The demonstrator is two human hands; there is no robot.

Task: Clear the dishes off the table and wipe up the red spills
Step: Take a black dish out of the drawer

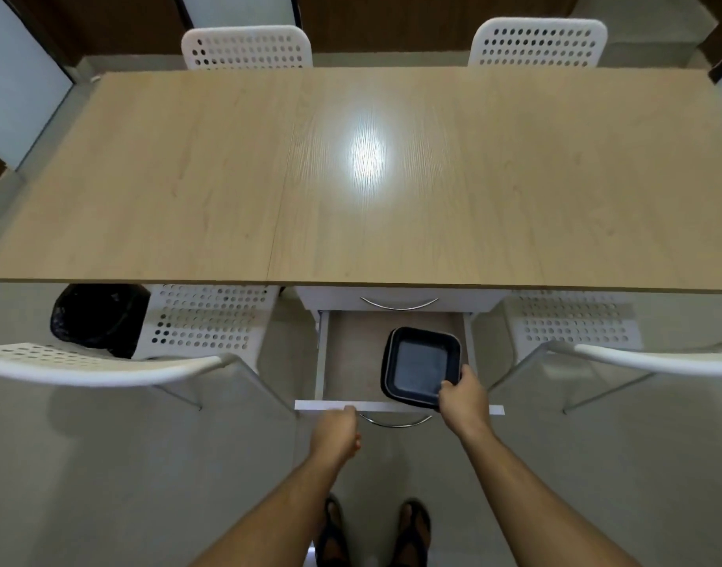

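Right hand (pixel 465 396) on level square dish (pixel 421 368)

left hand (pixel 337 429): fingers curled, arm extended | right hand (pixel 465 396): fingers curled in a grip, arm extended

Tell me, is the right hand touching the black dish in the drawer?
Touching. The head view shows the right hand gripping the black dish's near corner.

Dishes: black square dishes (pixel 420 368), shallow with rounded corners, stacked, lying flat.
Place: they sit in the open drawer (pixel 351 354) under my table (pixel 187 178), at its right side.
Grip: my right hand (pixel 463 396) pinches their near right corner.
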